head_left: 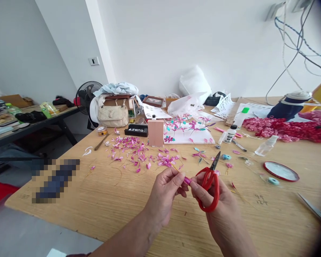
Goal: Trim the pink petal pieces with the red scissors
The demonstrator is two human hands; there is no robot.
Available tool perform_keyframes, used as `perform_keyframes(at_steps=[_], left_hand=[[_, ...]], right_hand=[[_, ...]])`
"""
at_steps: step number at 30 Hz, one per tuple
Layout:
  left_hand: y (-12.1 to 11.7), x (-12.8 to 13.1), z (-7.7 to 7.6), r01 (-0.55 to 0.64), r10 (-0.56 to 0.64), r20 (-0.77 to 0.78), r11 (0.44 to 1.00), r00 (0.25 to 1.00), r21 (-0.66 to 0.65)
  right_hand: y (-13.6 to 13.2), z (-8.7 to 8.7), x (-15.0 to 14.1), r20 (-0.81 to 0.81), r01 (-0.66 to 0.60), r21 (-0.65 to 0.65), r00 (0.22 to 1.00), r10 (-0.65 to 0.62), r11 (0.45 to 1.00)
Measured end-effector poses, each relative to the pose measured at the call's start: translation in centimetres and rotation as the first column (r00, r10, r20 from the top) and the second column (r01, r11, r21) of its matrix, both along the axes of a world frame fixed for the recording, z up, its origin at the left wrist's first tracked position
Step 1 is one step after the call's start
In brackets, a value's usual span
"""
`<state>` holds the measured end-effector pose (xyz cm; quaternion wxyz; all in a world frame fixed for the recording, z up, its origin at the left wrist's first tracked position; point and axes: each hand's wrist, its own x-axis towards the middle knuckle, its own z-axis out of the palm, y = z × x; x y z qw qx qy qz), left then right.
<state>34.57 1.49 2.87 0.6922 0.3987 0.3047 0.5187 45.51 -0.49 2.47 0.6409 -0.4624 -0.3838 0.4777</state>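
Together, my left hand [163, 192] and right hand [222, 210] pinch a small magenta piece [187, 181], below and right of the frame's centre; my right hand also holds red-handled scissors [217, 187], blades pointing up. Pink petals [133, 143] lie scattered on the tabletop [109, 210], left of centre.

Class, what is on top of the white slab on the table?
Pink-and-teal flowers stand on the white slab; the parts of its surface behind them are covered.

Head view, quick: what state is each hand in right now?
Left hand: closed, pinching one end of a pink petal piece.
Right hand: closed, holding red scissors, fingertips at the piece's other end.
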Motion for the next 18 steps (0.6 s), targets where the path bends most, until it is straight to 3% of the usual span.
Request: perform_keyframes(at_steps=[8,12,18], left_hand=[[0.7,-0.8,0.5,-0.033,0.033,-0.01,0.999,0.999,-0.017],[1.1,-1.2,1.2,-0.091,0.097,0.078,0.992,0.992,-0.086],[1.3,-1.2,1.6,-0.057,0.098,0.214,0.98,0.972,-0.189]], right_hand=[[-0.5,0.0,1.1,0.179,-0.09,-0.069,0.979,0.101,0.994],[-1.8,0.2,1.8,0.34,-0.26,-0.155,0.892,0.298,0.953],[-3.1,0.2,1.6,0.5,-0.34,-0.287,0.744,0.443,0.896]])
